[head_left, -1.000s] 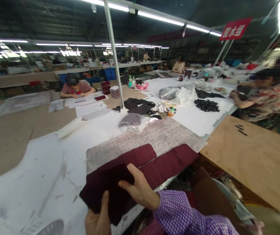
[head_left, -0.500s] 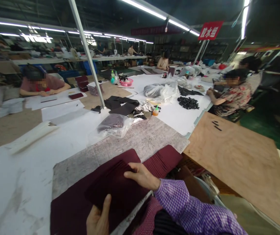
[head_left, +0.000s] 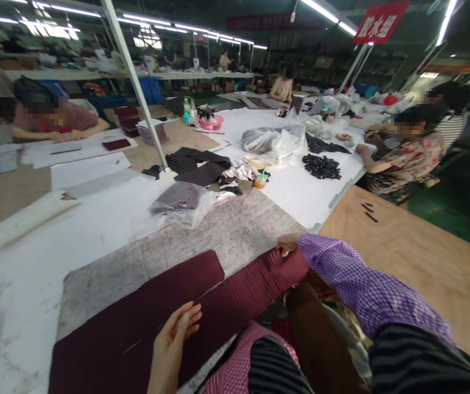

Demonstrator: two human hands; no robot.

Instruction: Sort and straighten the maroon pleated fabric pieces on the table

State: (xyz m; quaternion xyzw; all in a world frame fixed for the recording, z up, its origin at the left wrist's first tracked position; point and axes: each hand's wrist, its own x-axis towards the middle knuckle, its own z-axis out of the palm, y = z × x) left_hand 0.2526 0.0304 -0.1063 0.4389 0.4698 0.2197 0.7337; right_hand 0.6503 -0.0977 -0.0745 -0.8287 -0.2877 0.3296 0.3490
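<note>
Two rows of overlapping dark maroon pieces lie on a stained grey board (head_left: pixel 107 279) at the table's near edge. The left row (head_left: pixel 136 306) is broad and dark; the right row (head_left: pixel 238 290) fans out in many thin layers. At the far end of the right row, my right hand (head_left: pixel 288 244) rests with its fingers curled on the top pieces; what they pinch is too small to make out. My left hand (head_left: pixel 179 325) hovers over the near part of the rows, palm turned inward, fingers apart and nothing in it.
Beyond the board are a plastic bag (head_left: pixel 183 202), black scraps (head_left: pixel 197 164), a glue bottle (head_left: pixel 261 179) and a metal pole (head_left: pixel 136 87). A wooden board (head_left: pixel 394 257) lies at right. People sit at the left and right.
My right hand has moved away to the far end of the right row. The maroon stack held between both hands is no longer there, and my left hand has opened. The view has shifted slightly.
</note>
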